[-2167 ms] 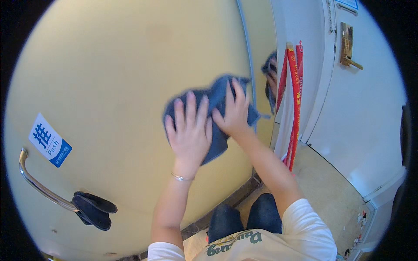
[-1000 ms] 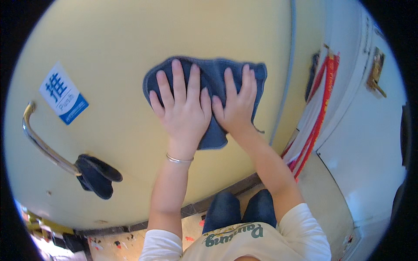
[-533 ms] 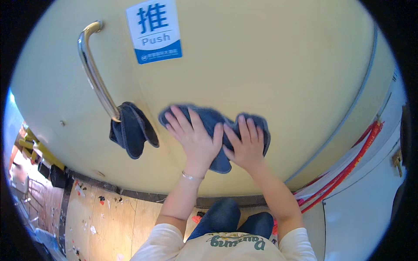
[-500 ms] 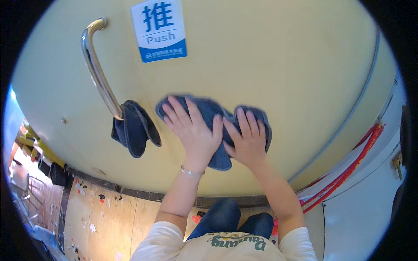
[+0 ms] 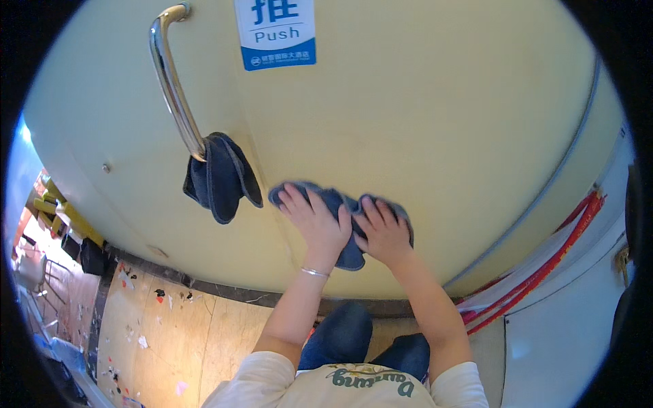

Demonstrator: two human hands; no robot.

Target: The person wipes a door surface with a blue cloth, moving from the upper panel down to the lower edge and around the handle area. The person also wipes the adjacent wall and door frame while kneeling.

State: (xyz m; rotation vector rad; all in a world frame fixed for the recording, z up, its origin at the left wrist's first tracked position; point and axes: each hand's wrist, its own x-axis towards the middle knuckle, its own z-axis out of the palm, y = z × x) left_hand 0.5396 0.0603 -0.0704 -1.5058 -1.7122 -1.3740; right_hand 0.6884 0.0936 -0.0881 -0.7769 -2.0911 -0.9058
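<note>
Cloth (image 5: 351, 256), dark blue, lies against the door (image 5: 442, 136) in the head view, below and to the right of the handle (image 5: 173, 81), under both hands. The left hand (image 5: 318, 223) presses on its left part, palm toward the door, with its fingers spread and its thumb out to the right. The right hand (image 5: 386, 239) presses on the right part, its fingers a little apart. The two thumbs point toward each other, close together near the middle; one flap hangs down between the hands.

A bracelet (image 5: 315, 271) circles the left wrist. A second dark cloth (image 5: 223, 180) hangs from the lower end of the handle, just left of the left hand. A blue-and-white sign (image 5: 275, 44) sits right of the handle. Red strips (image 5: 544, 272) hang at the right. Scraps dot the wooden floor (image 5: 183, 340) at the lower left.
</note>
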